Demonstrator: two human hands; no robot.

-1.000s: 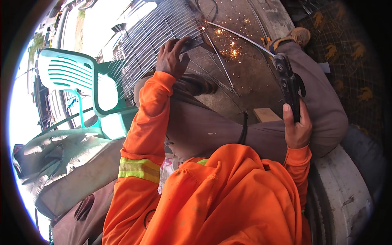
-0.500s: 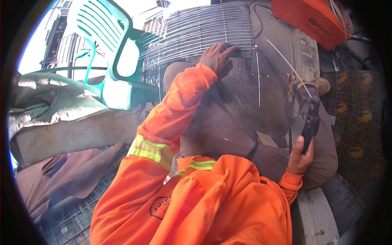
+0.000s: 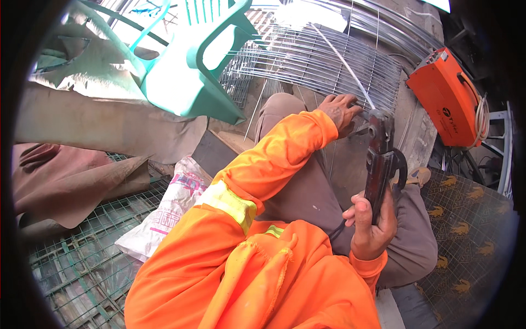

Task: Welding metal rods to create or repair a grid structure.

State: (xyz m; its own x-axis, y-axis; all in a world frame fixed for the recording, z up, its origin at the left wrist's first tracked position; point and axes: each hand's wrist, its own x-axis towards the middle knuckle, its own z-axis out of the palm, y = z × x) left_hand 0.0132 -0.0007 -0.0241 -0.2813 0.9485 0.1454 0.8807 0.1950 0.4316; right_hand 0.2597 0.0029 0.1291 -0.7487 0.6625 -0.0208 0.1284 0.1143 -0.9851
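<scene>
My right hand (image 3: 372,222) is wrapped around a black welding electrode holder (image 3: 379,164), raised in front of my right knee. A thin pale welding rod (image 3: 342,60) sticks out of its jaws, slanting up and left across the wire grid (image 3: 323,63). This grid is made of closely spaced metal rods with a few cross wires. At its near edge, my left hand (image 3: 341,112) has its fingers bent over the edge bar. The holder partly hides that edge, and part of my left fingers' grip is hidden too.
A green plastic chair (image 3: 183,90) stands to the left of the grid. An orange welding machine (image 3: 444,101) with a coiled cable sits at the right. Brown sheets (image 3: 82,181), a printed sack (image 3: 170,211) and green mesh (image 3: 82,263) lie at the left; a dark patterned board (image 3: 466,236) lies right.
My right hand has lifted the holder and brought it left, its rod now across the grid. My left hand stays at the grid's edge, fingers more bent. The view has shifted.
</scene>
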